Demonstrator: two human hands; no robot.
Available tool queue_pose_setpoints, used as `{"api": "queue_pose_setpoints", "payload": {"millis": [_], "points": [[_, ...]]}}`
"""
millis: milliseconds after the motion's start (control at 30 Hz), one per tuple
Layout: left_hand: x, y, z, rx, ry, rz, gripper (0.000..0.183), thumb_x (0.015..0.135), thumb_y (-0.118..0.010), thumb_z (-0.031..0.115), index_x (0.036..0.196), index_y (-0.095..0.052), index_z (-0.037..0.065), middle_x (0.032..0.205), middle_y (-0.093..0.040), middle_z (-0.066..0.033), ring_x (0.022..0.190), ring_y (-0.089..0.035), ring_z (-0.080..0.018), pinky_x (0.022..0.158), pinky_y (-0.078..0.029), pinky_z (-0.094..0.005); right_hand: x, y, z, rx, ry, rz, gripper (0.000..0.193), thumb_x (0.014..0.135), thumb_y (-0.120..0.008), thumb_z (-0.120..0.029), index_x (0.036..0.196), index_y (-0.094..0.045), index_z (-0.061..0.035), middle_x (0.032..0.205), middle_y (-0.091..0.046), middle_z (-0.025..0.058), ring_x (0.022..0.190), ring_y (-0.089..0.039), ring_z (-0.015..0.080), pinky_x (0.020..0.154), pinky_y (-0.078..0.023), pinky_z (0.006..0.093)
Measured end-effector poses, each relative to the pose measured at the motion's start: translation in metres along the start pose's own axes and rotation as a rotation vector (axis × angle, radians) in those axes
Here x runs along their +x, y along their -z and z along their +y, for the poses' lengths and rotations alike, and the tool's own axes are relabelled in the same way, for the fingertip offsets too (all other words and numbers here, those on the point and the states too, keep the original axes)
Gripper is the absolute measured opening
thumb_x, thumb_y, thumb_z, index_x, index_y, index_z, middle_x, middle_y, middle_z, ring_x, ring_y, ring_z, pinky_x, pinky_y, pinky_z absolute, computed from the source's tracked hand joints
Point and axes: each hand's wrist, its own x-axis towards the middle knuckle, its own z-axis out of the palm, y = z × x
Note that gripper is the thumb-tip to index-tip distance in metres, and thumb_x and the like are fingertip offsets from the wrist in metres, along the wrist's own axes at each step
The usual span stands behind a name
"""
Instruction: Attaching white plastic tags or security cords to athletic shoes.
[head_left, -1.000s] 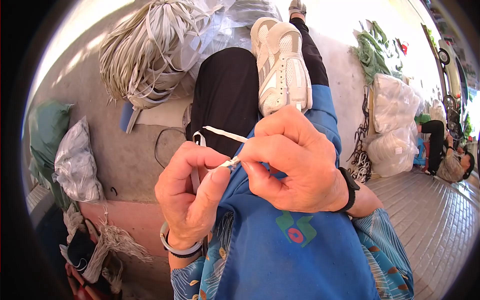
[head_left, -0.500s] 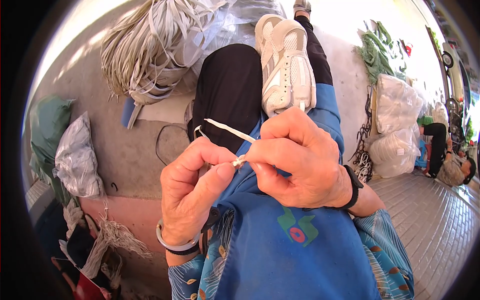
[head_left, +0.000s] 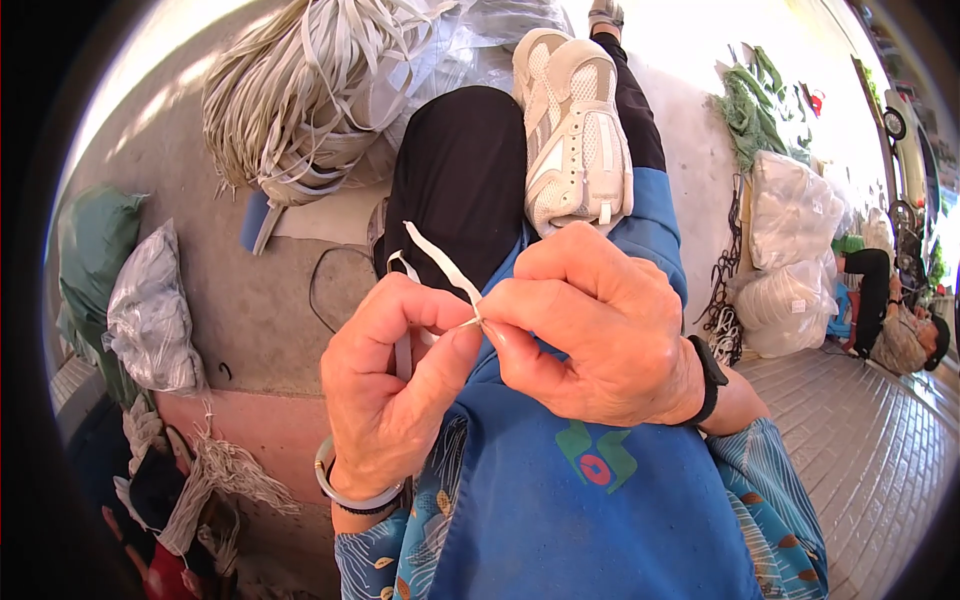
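Observation:
A flat white shoelace (head_left: pixel 443 263) is pinched between my two hands above my lap. My left hand (head_left: pixel 395 375) is closed, thumb and forefinger on the lace, and a loop of it hangs by the curled fingers. Thumb and forefinger of my right hand (head_left: pixel 590 330) press on the same spot, their tips almost touching the left ones. One free end of the lace sticks up and away from me. Beyond the hands, a pair of white and beige sneakers (head_left: pixel 578 150) lies on my legs; the eyelets that show hold no lace.
A large bundle of pale laces (head_left: pixel 300 90) lies at the far left. Plastic-wrapped packs (head_left: pixel 795 210) and dark cords (head_left: pixel 728 270) are on the right. Bags (head_left: pixel 155 310) and a white string bunch (head_left: pixel 225 470) sit at the left. Another person (head_left: pixel 905 335) sits far right.
The bunched bit of lace at my fingertips has been drawn thin and tight. The free end now stands up more steeply. Both hands have barely shifted.

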Motion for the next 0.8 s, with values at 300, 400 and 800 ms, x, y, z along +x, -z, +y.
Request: {"api": "queue_pose_setpoints", "payload": {"millis": [300,400,800], "points": [[0.0004,-0.001,0.0003,-0.325,0.166,0.011,0.007,0.085,-0.062,0.003,0.088,-0.058,-0.002,0.077,-0.049,0.005,0.064,-0.039,-0.0002,0.055,-0.029,-0.0155,0.0,-0.0012,0.0017,0.085,-0.065,0.038,0.022,0.062,-0.066,0.008,0.081,-0.064,-0.0036,0.077,-0.055,0.006,0.056,-0.053,0.0102,0.043,-0.042,0.0225],[0.0,-0.001,0.0002,-0.328,0.149,0.017,0.007,0.085,-0.061,0.003,0.088,-0.058,-0.002,0.077,-0.049,0.0047,0.065,-0.039,-0.0004,0.055,-0.029,-0.0156,0.0039,0.0015,-0.0036,0.121,-0.096,0.024,0.022,0.062,-0.066,0.009,0.08,-0.064,-0.0038,0.077,-0.055,0.0055,0.056,-0.052,0.0094,0.042,-0.041,0.0218],[0.0013,-0.0023,-0.0022,0.004,0.008,0.009,0.007,0.082,-0.064,0.003,0.085,-0.059,-0.001,0.074,-0.047,0.0034,0.062,-0.038,-0.0023,0.054,-0.028,-0.018,0.0015,-0.0053,0.0032,0.128,-0.06,0.022,0.018,0.062,-0.059,0.01,0.075,-0.058,-0.0022,0.076,-0.052,0.0053,0.05,-0.047,0.0085,0.041,-0.037,0.0216]]}}
